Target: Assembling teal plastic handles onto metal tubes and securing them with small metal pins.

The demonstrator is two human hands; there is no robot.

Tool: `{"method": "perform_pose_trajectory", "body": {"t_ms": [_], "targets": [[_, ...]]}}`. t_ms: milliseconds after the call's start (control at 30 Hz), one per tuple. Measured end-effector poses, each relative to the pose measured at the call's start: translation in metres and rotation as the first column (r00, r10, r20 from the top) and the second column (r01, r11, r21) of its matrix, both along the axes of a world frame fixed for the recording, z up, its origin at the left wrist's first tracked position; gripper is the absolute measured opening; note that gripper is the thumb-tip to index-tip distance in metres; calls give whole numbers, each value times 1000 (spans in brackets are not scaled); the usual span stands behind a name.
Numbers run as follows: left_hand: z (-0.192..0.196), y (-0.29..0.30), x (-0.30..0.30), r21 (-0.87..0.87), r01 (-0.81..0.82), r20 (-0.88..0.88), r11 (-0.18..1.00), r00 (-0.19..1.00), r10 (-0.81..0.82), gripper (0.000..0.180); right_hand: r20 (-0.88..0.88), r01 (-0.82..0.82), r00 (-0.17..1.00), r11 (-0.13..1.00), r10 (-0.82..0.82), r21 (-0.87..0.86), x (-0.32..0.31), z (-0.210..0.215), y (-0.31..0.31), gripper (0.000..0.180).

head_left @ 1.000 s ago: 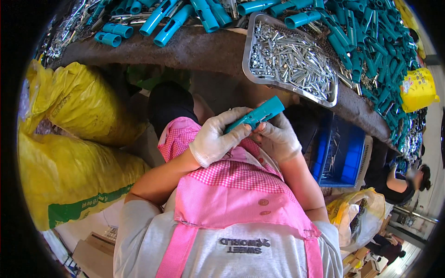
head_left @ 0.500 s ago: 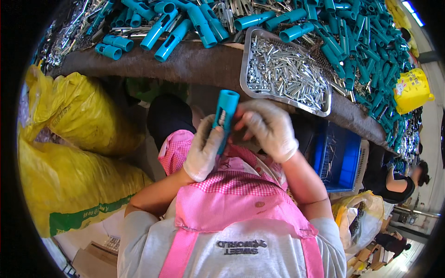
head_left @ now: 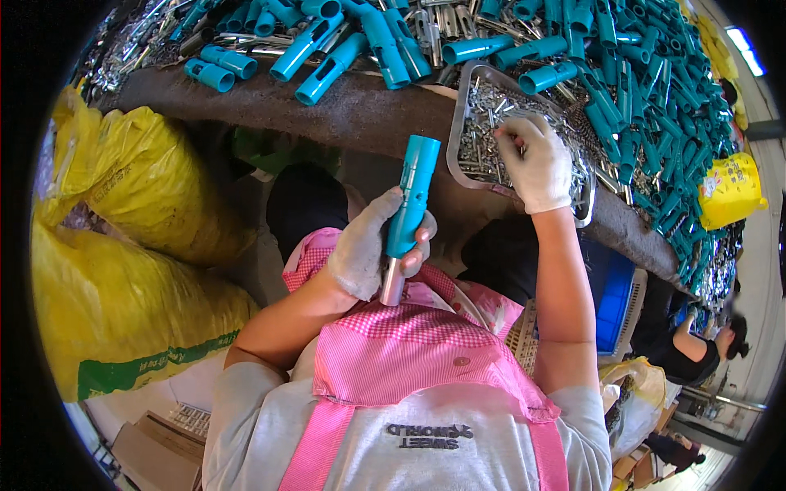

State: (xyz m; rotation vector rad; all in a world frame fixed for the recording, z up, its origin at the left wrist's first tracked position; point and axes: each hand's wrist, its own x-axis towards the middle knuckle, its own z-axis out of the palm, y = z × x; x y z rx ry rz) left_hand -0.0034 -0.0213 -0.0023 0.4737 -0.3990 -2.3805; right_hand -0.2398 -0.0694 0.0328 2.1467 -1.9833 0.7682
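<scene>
My gloved left hand (head_left: 360, 254) is wrapped round a teal plastic tube (head_left: 416, 176), held tilted above my lap. Bare fingertips show at the far side of the tube. A shiny metal sleeve (head_left: 393, 283) sticks out of its lower end, and a small hole shows in its side. My gloved right hand (head_left: 538, 166) is over a clear plastic tray (head_left: 456, 147) at the edge of the bench. Its fingers are curled together above the small metal pins (head_left: 483, 131) in the tray; whether they pinch one is hidden.
Teal tubes (head_left: 381, 49) and metal parts are heaped along the bench (head_left: 270, 106). A yellow container (head_left: 729, 192) stands at the right. Yellow sacks (head_left: 139, 303) lie at the left, a blue crate (head_left: 614, 299) under the bench at right. Another person (head_left: 696, 344) is at far right.
My right hand has left the teal tube and moved up and right to the tray of pins. In my left hand the tube has turned, its slot facing away and its metal sleeve showing below.
</scene>
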Motion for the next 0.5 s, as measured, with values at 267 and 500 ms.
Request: {"method": "perform_pose_trajectory", "body": {"t_ms": [267, 500], "targets": [[5, -2, -2, 144, 114, -73, 983, 992, -104, 29, -111, -53, 992, 995, 62, 88, 5, 0, -12, 10], [3, 5, 0, 156, 33, 28, 987, 999, -38, 29, -23, -128, 991, 985, 131, 114, -3, 1, -17, 15]]}}
